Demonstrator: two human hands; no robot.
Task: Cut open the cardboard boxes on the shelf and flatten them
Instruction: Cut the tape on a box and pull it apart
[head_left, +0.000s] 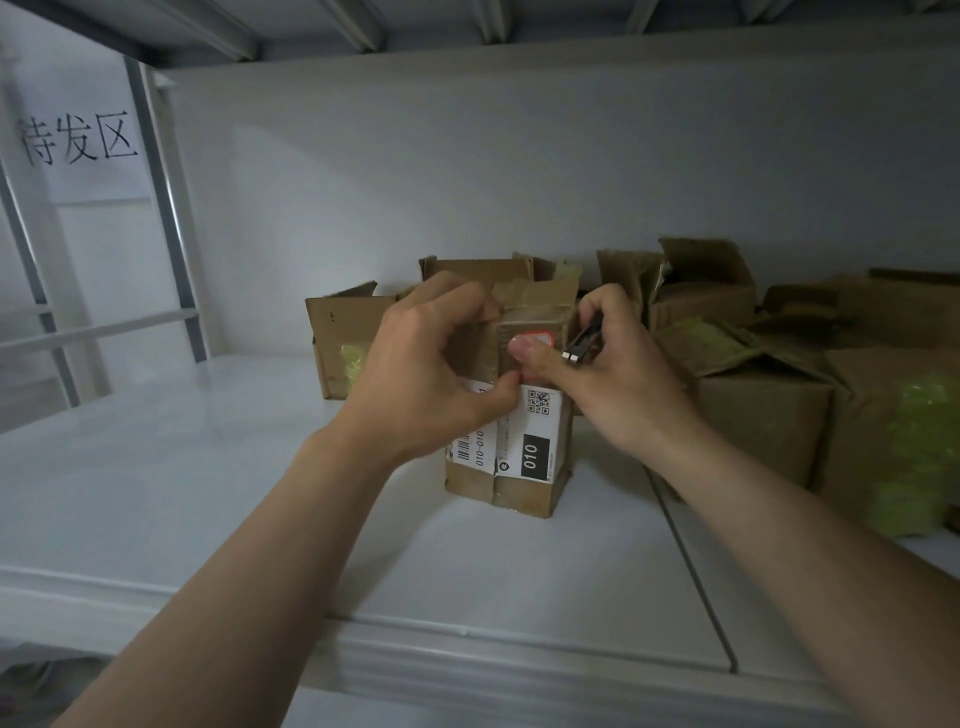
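1. Bare forearms (249, 561) reach up over the front lip of the white shelf (208, 493), because the boxes sit well back on it.
2. The small cardboard box (519, 499) stands upright near the middle of the shelf, in front of the others. That spot lets both hands get around it.
3. The left hand (415, 374) grips this box. Its fingers curl over the top left edge and its thumb presses on the white shipping label (535, 447) on the front. This hold likely stops the box from sliding or tipping.
4. The right hand (608, 374) does 2 jobs. Its thumb presses on the box front by the red sticker (540, 340). Its other fingers curl round a small dark tool (579, 345) with a shiny metal end. This is likely the cutter, kept ready in the hand; no blade can be seen.
5. Brown tape runs over the top of the box and the box is not flat, so the job on it looks to be at the opening step.
6. An open box (332, 343) sits behind on the left and 1 more (478, 267) sits right behind. A bunch of bigger boxes (753, 415) crowds the right side, some with yellow-green stuffing (914, 457). None look flat, so a lot of work is left.
7. A paper sign (78, 143) with 3 characters hangs at the left.
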